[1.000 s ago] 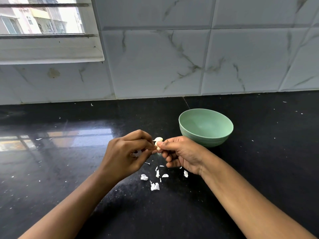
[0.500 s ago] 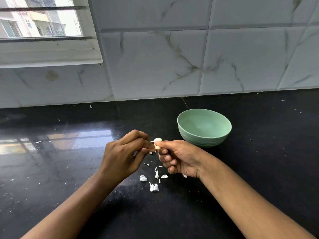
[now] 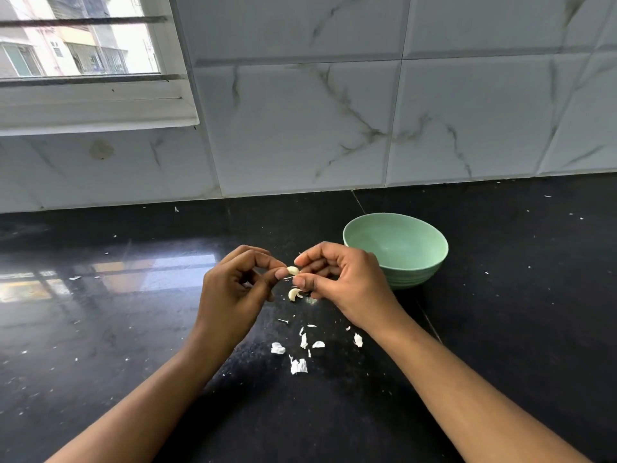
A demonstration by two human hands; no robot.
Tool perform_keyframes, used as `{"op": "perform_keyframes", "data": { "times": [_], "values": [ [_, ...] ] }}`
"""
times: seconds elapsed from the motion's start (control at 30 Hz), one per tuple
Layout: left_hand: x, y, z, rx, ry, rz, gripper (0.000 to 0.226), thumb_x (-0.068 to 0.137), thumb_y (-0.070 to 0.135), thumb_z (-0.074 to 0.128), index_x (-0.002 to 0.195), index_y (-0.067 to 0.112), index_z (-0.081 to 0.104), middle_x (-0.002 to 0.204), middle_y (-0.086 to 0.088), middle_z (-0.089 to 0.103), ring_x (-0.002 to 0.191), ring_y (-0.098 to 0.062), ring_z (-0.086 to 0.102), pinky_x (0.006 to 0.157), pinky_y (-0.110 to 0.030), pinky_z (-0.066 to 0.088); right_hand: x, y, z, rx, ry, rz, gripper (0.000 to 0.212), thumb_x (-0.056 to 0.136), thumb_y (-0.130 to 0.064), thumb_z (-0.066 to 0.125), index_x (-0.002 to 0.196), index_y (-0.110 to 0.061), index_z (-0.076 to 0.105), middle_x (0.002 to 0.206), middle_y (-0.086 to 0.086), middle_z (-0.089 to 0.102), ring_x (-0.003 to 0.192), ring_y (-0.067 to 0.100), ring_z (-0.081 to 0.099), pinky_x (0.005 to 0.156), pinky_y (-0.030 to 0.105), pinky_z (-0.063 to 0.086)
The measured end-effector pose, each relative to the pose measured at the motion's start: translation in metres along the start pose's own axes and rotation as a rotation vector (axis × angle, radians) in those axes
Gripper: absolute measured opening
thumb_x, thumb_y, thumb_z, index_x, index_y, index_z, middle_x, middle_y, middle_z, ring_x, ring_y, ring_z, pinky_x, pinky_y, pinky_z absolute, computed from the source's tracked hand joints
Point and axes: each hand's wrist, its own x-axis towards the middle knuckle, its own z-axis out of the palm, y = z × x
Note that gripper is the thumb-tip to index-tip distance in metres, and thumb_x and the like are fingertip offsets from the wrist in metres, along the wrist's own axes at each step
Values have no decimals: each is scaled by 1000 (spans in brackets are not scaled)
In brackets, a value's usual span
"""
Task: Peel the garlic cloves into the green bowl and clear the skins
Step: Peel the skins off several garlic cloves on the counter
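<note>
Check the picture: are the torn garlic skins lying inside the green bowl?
No, the garlic skins lie scattered on the black countertop in front of the person, apart from the green bowl.

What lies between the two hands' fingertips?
A garlic clove, pinched between the left hand and the right hand, shown in the head view.

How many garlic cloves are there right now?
2: one clove pinched between the left hand and right hand; a second clove just beneath them, though that may be a curled skin. None shows in the bowl. A palm could hide more.
</note>
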Motion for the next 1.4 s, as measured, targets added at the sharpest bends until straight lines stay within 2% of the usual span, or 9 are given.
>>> {"op": "perform_keyframes", "data": {
  "times": [0.07,0.2,0.37,0.53,0.63,0.83,0.97,1.13,1.4],
  "values": [
    [-1,1,1,-25,-13,-25,5,77,26,68,73,24,65,85,11,63,49,-11,62,51,-10,41,0,2,1,23,-2,-20,12,76,-7,77,86,-7,71,71,8,71,63,17,69,58,21,56],
    [-1,3,4,-162,-27,-174,5,78,23,67,73,21,65,74,10,66,47,-10,59,48,-14,41,-1,4,1,-59,-3,-112,8,80,-10,74,87,-8,70,68,-1,68,63,15,69,65,33,59],
    [0,5,6,-370,-74,-368,9,74,24,66,72,16,67,57,2,63,45,-11,55,43,-17,39,1,10,2,-346,51,-352,6,84,-15,70,88,-12,67,79,-8,65,73,5,62,66,23,52],
    [0,3,6,-312,-67,-373,11,78,21,67,73,12,65,58,2,62,45,-10,55,43,-16,38,2,15,4,-478,73,-405,7,86,-20,65,89,-14,64,82,-9,64,75,4,57,65,21,48],
    [0,3,7,-284,-63,-380,9,82,15,67,74,11,64,60,3,64,45,-10,56,42,-16,38,3,16,5,-465,62,-360,8,87,-20,65,90,-13,63,82,-8,63,74,4,58,65,25,49],
    [-1,5,8,-434,-160,-591,12,84,17,63,76,9,64,60,6,62,47,-8,54,42,-15,34,4,17,2,-414,3,-324,6,87,-17,64,89,-12,64,81,-7,64,73,7,60,66,32,51],
    [1,5,5,-430,-195,-610,12,85,14,62,76,7,63,59,6,61,46,-8,53,41,-15,33,5,16,1,-402,-50,-252,8,89,-19,63,90,-12,64,78,-7,63,71,9,62,66,36,52],
    [2,5,5,-443,-249,-674,12,79,21,65,70,13,64,60,6,60,46,-8,52,43,-16,29,3,14,0,-226,-98,-71,4,90,-13,62,90,-9,63,72,-5,64,66,3,65,65,34,58],
    [2,0,5,-414,-261,-717,17,80,24,65,64,17,63,61,-4,56,48,-14,50,41,-17,27,7,12,-6,-47,-195,156,9,92,-10,59,85,-15,61,72,0,64,64,8,64,59,26,57]
  ]
}}
